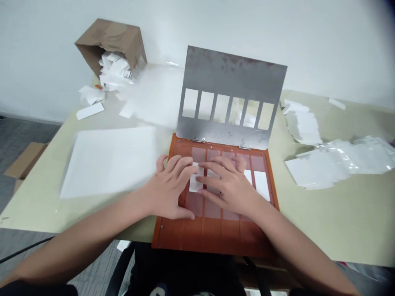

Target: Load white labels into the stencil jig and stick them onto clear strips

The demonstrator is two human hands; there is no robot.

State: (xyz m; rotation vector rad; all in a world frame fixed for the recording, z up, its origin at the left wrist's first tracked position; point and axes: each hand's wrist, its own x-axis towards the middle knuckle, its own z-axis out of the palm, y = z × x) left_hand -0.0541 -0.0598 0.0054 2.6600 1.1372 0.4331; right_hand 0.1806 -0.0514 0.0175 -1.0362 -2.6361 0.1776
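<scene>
An orange-brown tray (212, 236) with rows of shallow slots lies on the table in front of me. Hinged along its far edge, a grey metal plate (237, 76) with a row of rectangular cut-outs stands raised. My left hand (169, 185) rests over the tray's left side, fingers apart, their tips by a white card (195, 186) in a slot. My right hand (230, 183) is spread across the middle slots, with fingertips at the same card's right edge. Another white card (262, 186) lies in the rightmost slot; cards between are partly hidden under my right hand.
A cardboard box (119, 35) lies on its side at the back left, white cards spilling out. White sheets (108, 160) lie left of the tray. To the right are a fanned row of plastic-wrapped white cards (321, 164) and a loose pile (304, 125).
</scene>
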